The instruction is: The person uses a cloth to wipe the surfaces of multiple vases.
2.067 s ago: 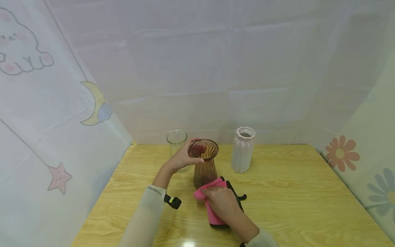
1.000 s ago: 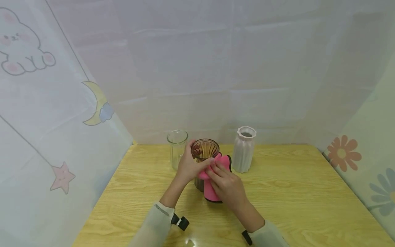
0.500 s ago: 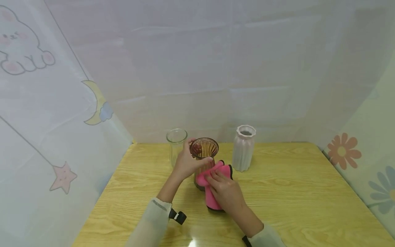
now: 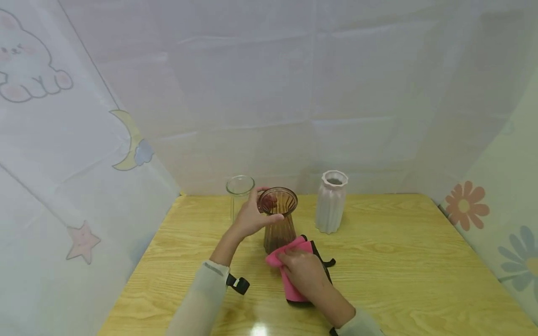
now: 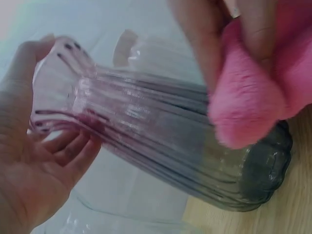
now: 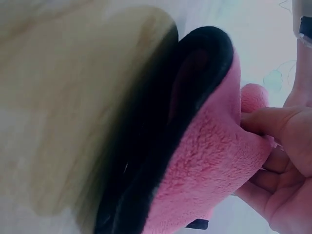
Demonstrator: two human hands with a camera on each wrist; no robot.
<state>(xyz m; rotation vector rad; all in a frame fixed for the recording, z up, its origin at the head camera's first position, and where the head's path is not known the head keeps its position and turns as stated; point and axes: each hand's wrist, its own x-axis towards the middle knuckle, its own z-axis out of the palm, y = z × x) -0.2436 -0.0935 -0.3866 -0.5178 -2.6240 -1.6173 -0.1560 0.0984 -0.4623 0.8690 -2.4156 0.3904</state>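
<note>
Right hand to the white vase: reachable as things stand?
Probably yes: the head view shows no other vase between the right hand and the white vase, but that hand would likely have to release the pink cloth first.

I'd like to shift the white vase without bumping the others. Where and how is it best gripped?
The white vase is probably best wrapped around its upper body, below the scalloped rim, from the right. It stands upright, its ribbed sides offer more to hold, and the purplish vase stands to its left.
</note>
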